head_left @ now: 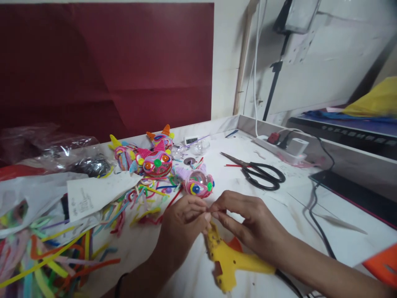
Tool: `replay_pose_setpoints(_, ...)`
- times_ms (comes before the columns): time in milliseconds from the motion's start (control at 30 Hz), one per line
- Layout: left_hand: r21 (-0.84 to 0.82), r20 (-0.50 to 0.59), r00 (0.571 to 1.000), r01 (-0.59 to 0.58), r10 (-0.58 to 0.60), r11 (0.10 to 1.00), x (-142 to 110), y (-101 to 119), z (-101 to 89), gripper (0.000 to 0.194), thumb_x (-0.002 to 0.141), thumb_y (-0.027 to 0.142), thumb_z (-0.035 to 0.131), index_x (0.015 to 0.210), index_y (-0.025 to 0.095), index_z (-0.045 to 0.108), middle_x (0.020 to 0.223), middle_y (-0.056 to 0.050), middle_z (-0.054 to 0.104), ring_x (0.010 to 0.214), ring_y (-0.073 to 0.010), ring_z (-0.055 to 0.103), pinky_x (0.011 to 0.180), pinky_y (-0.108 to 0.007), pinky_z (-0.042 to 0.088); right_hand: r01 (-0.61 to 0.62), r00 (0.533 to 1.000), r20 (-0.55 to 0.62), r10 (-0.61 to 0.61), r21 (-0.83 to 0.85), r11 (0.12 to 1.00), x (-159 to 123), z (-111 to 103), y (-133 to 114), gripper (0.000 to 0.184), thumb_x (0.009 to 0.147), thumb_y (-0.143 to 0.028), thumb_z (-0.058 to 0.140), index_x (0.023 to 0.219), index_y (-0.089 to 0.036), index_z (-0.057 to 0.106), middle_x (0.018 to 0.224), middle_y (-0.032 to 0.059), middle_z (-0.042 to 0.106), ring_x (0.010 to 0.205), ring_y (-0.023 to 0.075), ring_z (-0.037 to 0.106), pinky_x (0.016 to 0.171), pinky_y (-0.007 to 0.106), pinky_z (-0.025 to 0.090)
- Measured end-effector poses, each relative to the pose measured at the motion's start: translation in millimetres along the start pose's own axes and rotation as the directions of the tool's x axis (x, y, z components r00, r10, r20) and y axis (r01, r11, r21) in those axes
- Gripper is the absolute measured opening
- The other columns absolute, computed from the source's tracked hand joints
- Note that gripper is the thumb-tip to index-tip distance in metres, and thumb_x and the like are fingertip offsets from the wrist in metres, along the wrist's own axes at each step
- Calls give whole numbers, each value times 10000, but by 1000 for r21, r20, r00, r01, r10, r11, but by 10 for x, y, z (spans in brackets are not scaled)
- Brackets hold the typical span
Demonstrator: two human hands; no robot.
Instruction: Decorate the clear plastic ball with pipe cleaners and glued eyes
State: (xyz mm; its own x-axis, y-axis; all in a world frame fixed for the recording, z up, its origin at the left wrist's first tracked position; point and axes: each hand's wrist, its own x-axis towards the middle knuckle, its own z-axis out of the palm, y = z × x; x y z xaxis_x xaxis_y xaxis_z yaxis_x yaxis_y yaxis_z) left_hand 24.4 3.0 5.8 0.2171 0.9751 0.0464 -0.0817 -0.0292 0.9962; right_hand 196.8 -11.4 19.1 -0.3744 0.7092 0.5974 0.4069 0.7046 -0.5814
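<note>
My left hand and my right hand meet fingertip to fingertip, both closed in a pinch. Whatever lies between the fingertips is too small and too covered to make out. Just below them a yellow glue gun rests on its side, its nozzle end by my left thumb. Right behind my fingers sits a clear ball trimmed with pink pipe cleaners, with blue and yellow eyes and a green dot. More decorated pipe-cleaner fish stand farther back to the left.
Black-handled scissors lie open behind my right hand. Loose pipe cleaners heap up at left beside a white paper tag. A power strip, a dark phone-like slab and a cable are at right.
</note>
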Motion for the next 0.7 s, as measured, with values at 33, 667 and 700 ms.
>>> replay_pose_setpoints(33, 3, 4, 1000, 6, -6, 1000, -7, 11, -4, 140, 662, 171, 689, 767, 168, 596, 594, 35, 661, 531, -97, 630, 474, -156, 487, 31, 1000, 8, -30, -23, 999, 1, 5, 2, 158, 901, -77, 529, 918, -179, 649, 804, 25, 664, 741, 129, 613, 652, 222, 467)
replay_pose_setpoints(667, 156, -91, 995, -16, 30, 988, 64, -67, -85, 253, 754, 242, 566, 994, 188, 506, 718, 14, 645, 546, -133, 615, 412, -194, 423, 207, 978, 93, -185, -397, 894, 169, 38, 140, 97, 943, -146, 464, 867, -163, 522, 763, 50, 558, 693, 173, 517, 620, 290, 439)
replay_pose_setpoints(700, 192, -130, 989, -40, 66, 981, 92, -99, -108, 229, 754, 235, 561, 975, 188, 520, 735, 16, 624, 539, -122, 598, 418, -196, 412, 196, 981, 76, -180, -399, 896, 206, 34, 170, 83, 937, -141, 472, 870, -171, 510, 760, 39, 553, 691, 168, 518, 622, 283, 436)
